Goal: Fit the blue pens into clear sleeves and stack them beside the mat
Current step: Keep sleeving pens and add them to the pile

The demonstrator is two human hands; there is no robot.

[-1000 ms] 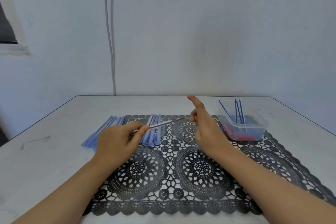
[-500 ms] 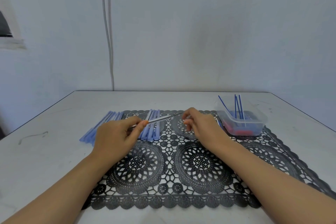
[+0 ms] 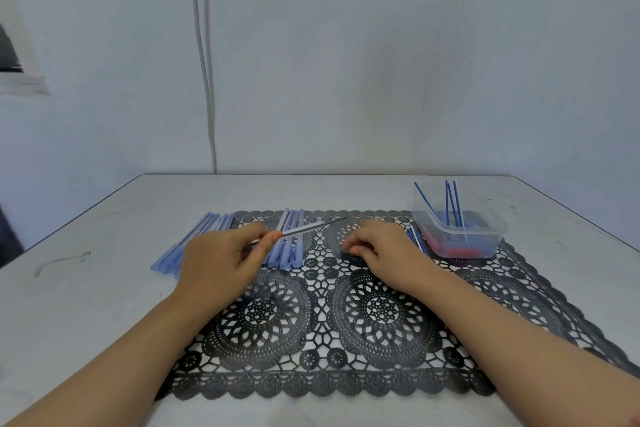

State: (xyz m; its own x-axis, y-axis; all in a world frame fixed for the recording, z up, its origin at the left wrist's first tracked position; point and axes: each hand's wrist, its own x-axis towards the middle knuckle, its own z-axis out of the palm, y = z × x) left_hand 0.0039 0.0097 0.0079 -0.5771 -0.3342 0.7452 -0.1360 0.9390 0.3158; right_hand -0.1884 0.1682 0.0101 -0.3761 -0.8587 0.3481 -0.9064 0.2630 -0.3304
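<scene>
My left hand (image 3: 221, 260) pinches a clear sleeve with a pen in it (image 3: 308, 228) between thumb and fingers; its thin tip points up and right over the black lace mat (image 3: 346, 374). My right hand (image 3: 381, 250) rests on the mat with its fingers loosely curled, apart from the pen tip, and nothing shows in it. Several sleeved blue pens (image 3: 194, 239) lie stacked on the table left of the mat. Another few (image 3: 289, 246) lie on the mat's far left part, partly behind my left hand.
A clear plastic tub (image 3: 485, 239) stands at the mat's far right corner, with thin blue refills (image 3: 450, 204) sticking up and red bits at the bottom. A few refills (image 3: 415, 239) lie between it and my right hand. A cable runs down the wall.
My right hand let go of the pen tip and dropped down onto the mat. My left hand keeps the sleeved pen in about the same place.
</scene>
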